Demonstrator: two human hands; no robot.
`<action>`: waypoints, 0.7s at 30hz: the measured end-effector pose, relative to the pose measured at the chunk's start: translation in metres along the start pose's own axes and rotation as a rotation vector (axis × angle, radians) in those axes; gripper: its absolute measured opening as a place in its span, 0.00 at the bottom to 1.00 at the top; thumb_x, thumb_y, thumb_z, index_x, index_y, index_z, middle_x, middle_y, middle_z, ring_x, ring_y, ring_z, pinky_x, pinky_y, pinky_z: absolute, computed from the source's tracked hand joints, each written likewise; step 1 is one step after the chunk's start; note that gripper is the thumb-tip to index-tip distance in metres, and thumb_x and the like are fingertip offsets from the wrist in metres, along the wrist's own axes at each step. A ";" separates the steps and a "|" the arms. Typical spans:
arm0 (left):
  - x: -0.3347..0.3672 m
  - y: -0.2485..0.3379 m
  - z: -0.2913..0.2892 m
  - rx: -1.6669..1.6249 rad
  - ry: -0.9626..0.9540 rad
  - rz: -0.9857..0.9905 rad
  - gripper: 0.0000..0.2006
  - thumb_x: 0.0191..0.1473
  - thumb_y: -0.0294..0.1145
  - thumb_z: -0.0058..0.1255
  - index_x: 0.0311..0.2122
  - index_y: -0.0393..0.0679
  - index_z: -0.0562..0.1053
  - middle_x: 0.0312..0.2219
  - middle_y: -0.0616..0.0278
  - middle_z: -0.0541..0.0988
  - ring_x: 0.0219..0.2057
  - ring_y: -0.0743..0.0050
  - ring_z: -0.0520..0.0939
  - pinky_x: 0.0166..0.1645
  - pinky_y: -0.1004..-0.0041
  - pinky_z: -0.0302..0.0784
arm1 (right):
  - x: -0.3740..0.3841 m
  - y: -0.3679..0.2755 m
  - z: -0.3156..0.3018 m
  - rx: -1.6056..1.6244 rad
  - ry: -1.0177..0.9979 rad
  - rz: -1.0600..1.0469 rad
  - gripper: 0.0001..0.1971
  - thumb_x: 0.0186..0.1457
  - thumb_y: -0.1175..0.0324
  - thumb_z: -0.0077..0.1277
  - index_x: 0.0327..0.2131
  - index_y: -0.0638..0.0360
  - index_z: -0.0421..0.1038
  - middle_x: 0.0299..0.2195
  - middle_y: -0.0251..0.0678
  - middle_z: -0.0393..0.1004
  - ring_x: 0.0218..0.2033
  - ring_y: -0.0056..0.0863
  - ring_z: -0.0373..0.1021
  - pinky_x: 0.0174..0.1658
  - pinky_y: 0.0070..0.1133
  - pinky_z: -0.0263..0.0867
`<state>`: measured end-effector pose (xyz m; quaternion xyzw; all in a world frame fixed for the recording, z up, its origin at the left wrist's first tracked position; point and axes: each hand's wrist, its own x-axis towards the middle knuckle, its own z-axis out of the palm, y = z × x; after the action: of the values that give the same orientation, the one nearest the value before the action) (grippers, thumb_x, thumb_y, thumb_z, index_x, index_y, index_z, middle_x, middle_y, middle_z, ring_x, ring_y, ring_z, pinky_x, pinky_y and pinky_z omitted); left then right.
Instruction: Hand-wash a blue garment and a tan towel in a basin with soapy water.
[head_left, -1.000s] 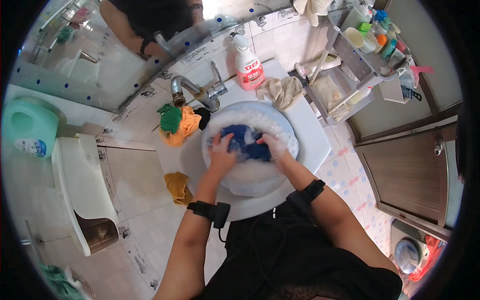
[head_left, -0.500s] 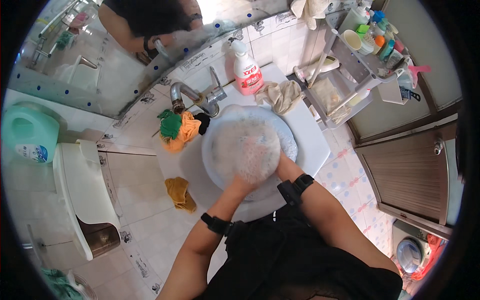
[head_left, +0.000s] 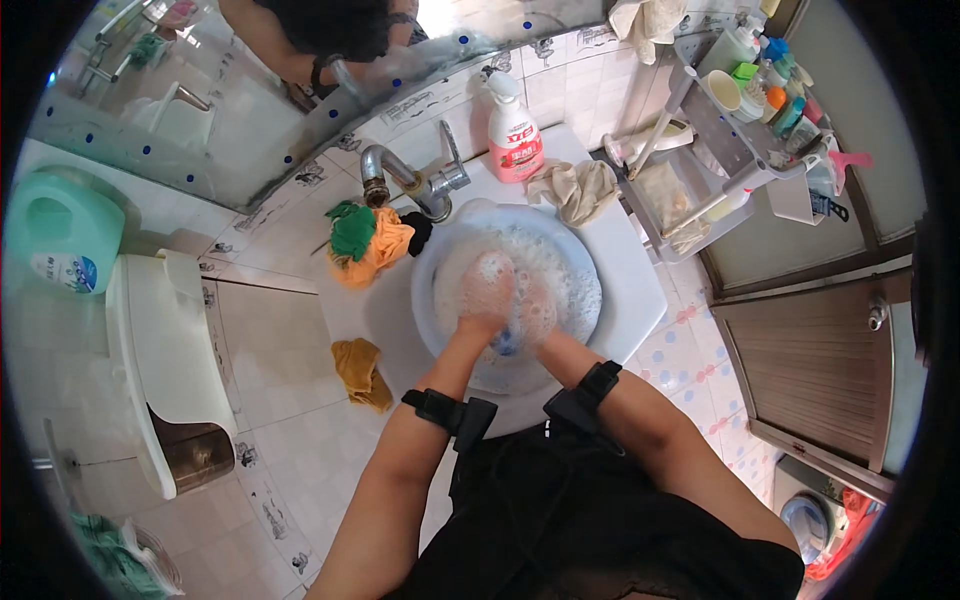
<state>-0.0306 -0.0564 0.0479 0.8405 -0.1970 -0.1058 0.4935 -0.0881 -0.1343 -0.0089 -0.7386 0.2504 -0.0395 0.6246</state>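
A light blue basin [head_left: 424,290] of sudsy water sits in the white sink. Both my hands are down in its foam, side by side. White suds coat my left hand [head_left: 488,288], whose back faces up. Close beside it, my right hand [head_left: 537,308] is sunk deeper under bubbles. The fingers of both are hidden by foam. Between my wrists a bit of blue, wet-looking material [head_left: 508,343] shows in the water; its kind cannot be made out. A metal faucet [head_left: 415,185] stands at the basin's far left, its spout turned away from the basin.
Bunched orange cloth [head_left: 385,245] with green and black pieces lies left of the basin, a mustard cloth [head_left: 362,374] nearer me. Behind stand a pump bottle [head_left: 515,140] and a beige cloth [head_left: 577,188]. A grey shelf rack [head_left: 735,160] is at right, a green jug [head_left: 70,235] at left.
The large foam-covered mound between my hands has gone down into the basin. My hands have drawn apart slightly, and their foamy backs now show. The view has shifted a little.
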 end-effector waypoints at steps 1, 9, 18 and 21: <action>0.002 0.006 -0.002 0.000 -0.003 0.000 0.15 0.48 0.35 0.46 0.39 0.36 0.68 0.32 0.47 0.74 0.33 0.55 0.74 0.39 0.66 0.69 | -0.001 0.001 -0.002 0.001 0.002 0.001 0.21 0.54 0.62 0.33 0.49 0.61 0.59 0.43 0.47 0.65 0.45 0.38 0.62 0.49 0.28 0.56; -0.004 -0.077 -0.048 -0.046 0.098 0.136 0.14 0.54 0.37 0.38 0.42 0.41 0.69 0.39 0.58 0.72 0.42 0.68 0.71 0.50 0.72 0.59 | 0.019 -0.011 -0.046 0.055 -0.164 0.161 0.30 0.52 0.46 0.37 0.48 0.63 0.59 0.44 0.49 0.66 0.47 0.40 0.62 0.49 0.29 0.55; -0.010 0.003 -0.096 -0.485 0.226 -0.183 0.08 0.50 0.28 0.48 0.38 0.43 0.69 0.33 0.69 0.70 0.35 0.81 0.70 0.42 0.79 0.66 | 0.004 -0.048 -0.095 -0.623 -0.532 -0.125 0.35 0.35 0.47 0.56 0.47 0.57 0.61 0.35 0.50 0.71 0.40 0.41 0.67 0.44 0.28 0.60; -0.016 0.027 -0.097 -0.910 0.238 -0.159 0.07 0.51 0.26 0.45 0.37 0.44 0.69 0.32 0.68 0.70 0.34 0.80 0.71 0.41 0.78 0.68 | -0.004 -0.055 -0.086 -0.688 -0.547 -0.253 0.36 0.33 0.49 0.58 0.47 0.55 0.62 0.32 0.49 0.71 0.38 0.42 0.67 0.43 0.28 0.61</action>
<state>-0.0153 0.0157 0.1186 0.5579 -0.0080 -0.1219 0.8209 -0.1056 -0.2049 0.0622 -0.9113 -0.0174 0.1665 0.3763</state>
